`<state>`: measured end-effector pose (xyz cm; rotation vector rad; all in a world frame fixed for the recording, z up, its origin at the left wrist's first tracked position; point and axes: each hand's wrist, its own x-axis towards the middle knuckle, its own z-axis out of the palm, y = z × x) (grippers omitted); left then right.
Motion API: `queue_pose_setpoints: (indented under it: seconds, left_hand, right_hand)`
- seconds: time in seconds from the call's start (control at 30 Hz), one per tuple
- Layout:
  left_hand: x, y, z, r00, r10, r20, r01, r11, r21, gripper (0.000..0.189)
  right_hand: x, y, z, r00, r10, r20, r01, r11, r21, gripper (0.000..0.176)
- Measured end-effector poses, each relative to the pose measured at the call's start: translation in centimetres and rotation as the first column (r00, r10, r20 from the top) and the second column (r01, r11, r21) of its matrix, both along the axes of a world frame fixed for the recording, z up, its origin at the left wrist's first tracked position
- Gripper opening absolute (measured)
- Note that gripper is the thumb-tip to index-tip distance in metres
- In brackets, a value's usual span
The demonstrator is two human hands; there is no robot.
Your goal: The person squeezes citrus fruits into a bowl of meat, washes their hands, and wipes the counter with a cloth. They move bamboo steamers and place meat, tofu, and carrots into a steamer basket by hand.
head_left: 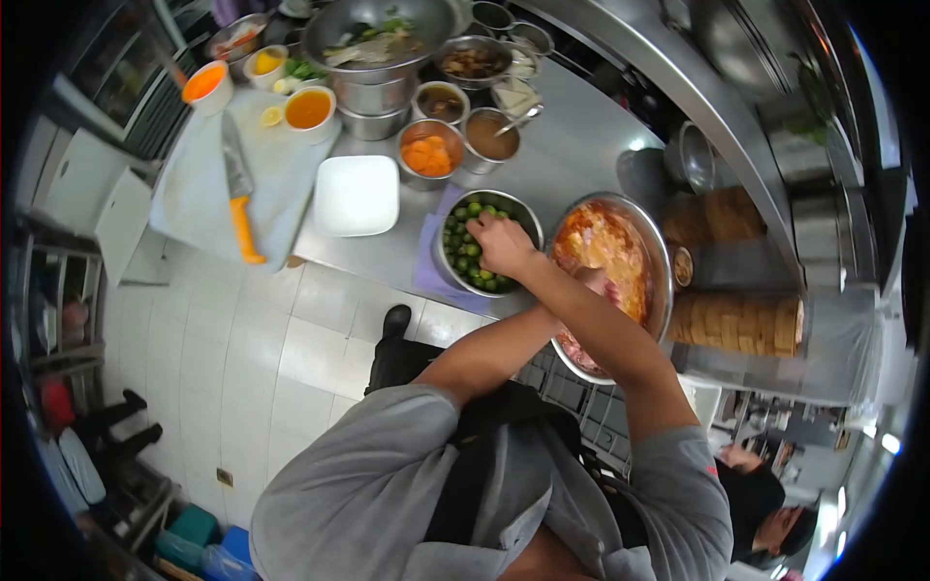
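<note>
My right hand (pixel 506 246) is in a steel bowl (pixel 532 218) of small green limes (pixel 473 210), with its fingers bent down and closed on the fruit. That forearm crosses over my left one. My left hand (pixel 593 279) reaches into a larger steel bowl (pixel 666 281) holding raw meat in an orange-red, yellowish marinade (pixel 605 237). Most of its fingers are hidden by the right forearm and the mixture. The lime bowl stands on a purple cloth (pixel 426 259) at the counter edge, close beside the meat bowl.
A white square dish (pixel 356 196) and a bowl of orange pieces (pixel 427 155) stand to the left. An orange-handled knife (pixel 239 198) lies on a white cutting board (pixel 189 184). Bamboo steamers (pixel 731 322) are stacked at right. Another person (pixel 756 504) is at lower right.
</note>
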<state>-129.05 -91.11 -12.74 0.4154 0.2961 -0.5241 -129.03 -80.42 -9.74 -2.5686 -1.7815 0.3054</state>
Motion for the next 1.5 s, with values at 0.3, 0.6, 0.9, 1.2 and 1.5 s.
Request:
queue_pose_setpoints:
  seconds: [0.3,0.6,0.9,1.2,1.5]
  left_hand:
    - [3.0,0.2,1.8,0.995,0.091,-0.036,-0.095,0.988,-0.124,0.021]
    - [4.0,-7.2,0.2,0.99,0.001,-0.144,-0.01,0.998,-0.061,0.017]
    - [3.5,-7.9,0.4,0.991,-0.04,-0.124,0.033,0.998,-0.058,0.022]
    - [3.5,-5.8,1.6,0.973,-0.228,-0.033,0.231,0.958,0.169,0.025]
    - [2.8,-5.2,2.6,0.971,-0.234,-0.047,0.239,0.959,0.154,0.023]
  right_hand:
    - [3.8,-18.7,11.9,0.85,-0.486,-0.204,0.526,0.805,0.273,0.022]
    - [2.5,-24.9,8.3,0.875,-0.484,-0.03,0.482,0.86,0.17,0.016]
    - [1.8,-25.4,8.8,0.792,-0.605,-0.085,0.61,0.775,0.166,0.014]
    - [1.6,-25.6,10.5,0.867,-0.497,-0.037,0.494,0.848,0.192,0.016]
    - [1.4,-26.2,9.3,0.893,-0.449,0.021,0.433,0.871,0.232,0.017]
